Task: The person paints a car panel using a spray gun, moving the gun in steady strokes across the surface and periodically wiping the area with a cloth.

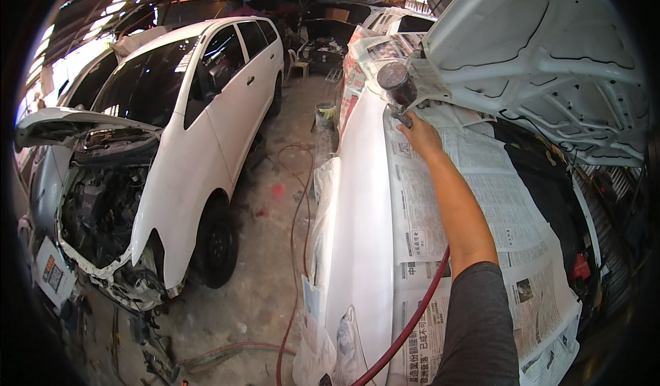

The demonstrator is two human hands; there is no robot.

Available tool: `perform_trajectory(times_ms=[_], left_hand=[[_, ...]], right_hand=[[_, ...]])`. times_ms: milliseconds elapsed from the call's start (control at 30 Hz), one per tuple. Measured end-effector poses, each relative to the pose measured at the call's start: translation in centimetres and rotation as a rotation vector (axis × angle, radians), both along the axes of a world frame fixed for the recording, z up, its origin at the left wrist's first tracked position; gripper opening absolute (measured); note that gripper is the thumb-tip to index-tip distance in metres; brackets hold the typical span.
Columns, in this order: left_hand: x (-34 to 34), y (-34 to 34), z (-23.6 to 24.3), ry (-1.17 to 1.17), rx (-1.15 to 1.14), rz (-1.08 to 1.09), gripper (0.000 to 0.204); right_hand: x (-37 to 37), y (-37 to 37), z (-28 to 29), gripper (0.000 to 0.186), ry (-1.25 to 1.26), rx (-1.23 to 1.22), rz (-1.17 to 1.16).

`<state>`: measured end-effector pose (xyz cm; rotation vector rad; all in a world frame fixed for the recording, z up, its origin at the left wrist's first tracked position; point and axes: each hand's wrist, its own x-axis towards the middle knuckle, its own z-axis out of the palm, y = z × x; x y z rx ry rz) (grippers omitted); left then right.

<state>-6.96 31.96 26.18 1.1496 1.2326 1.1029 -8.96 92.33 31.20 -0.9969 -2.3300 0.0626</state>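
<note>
**Inspector:** Report the right hand.

**Operator:** I have my right hand [419, 136] stretched out ahead, fingers clamped on the spray gun [399, 92]. Its dark cup stands upright above my knuckles. The gun hangs over the far end of the white fender [361, 207], near the raised hood [543, 63].

**Inspector:** The hose?

**Operator:** A red hose [412, 321] runs under my forearm and off toward the lower edge.

**Inspector:** Masking?

**Operator:** Newspaper [474, 180] covers the engine bay just beside the fender, touching its inner edge.

**Inspector:** Left hand?

**Operator:** I do not see it.

**Inspector:** Surroundings?

**Operator:** A white van [206, 111] stands to my left, well apart, front bumper off.
</note>
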Motion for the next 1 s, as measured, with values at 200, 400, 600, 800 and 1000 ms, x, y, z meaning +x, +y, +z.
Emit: perform_trajectory(times_ms=[200,400,600,800,1000], left_hand=[[0.4,-0.1,-0.8,-0.012,0.072,0.006,0.030],[0.5,-2.6,-0.9,-0.039,-0.121,0.023,0.027],[0.8,-5.4,-1.7,-0.016,-0.112,-0.006,0.025],[0.1,-9.6,-2.3,0.134,-0.012,-0.078,0.025],[-1.0,-13.4,-6.1,0.232,0.093,-0.290,0.019]], right_hand=[[0.7,-1.0,0.8,0.058,0.055,-0.099,0.020],[2.4,-3.7,2.8,0.061,0.079,-0.185,0.078],[8.0,-6.1,2.8,0.054,0.059,-0.093,0.120],[13.7,-19.0,5.2,0.042,-0.063,-0.416,0.066],[22.1,-31.4,6.3,0.039,-0.146,-0.510,-0.011]])
